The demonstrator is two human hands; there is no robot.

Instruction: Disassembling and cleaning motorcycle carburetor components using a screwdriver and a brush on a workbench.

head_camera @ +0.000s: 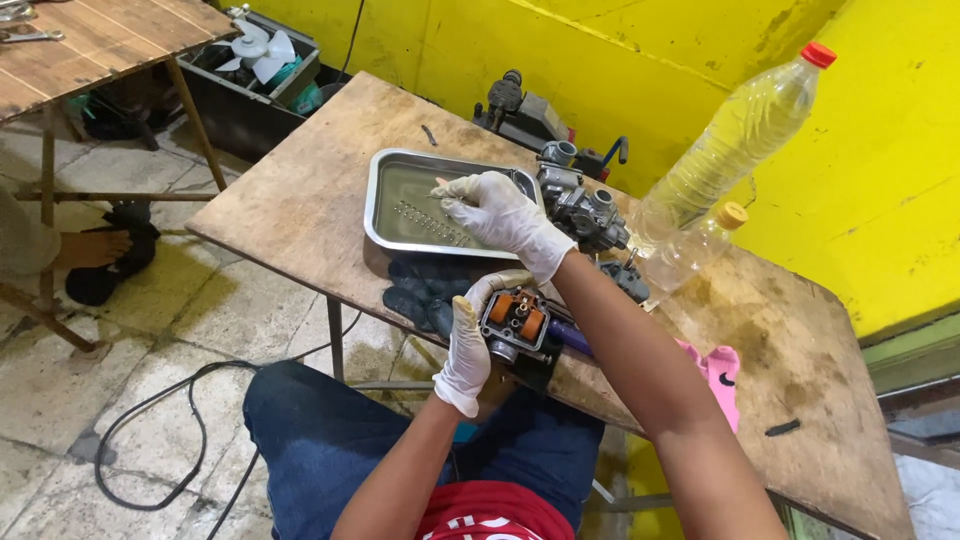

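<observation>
Left hand (468, 345) fingers clamp the carburetor (516, 325); outstretched right hand (503, 218) fingers pinch a small part over the tray (395, 215).

We see white gloves on our left hand (467, 350) and right hand (505, 218), an orange-floated grey carburetor (516, 325), and a silver tray (392, 222) on the brown table (300, 200).

Two clear plastic bottles lean at the table's far side: tall red-capped bottle (740, 135); small yellow-capped bottle (700, 248).
</observation>
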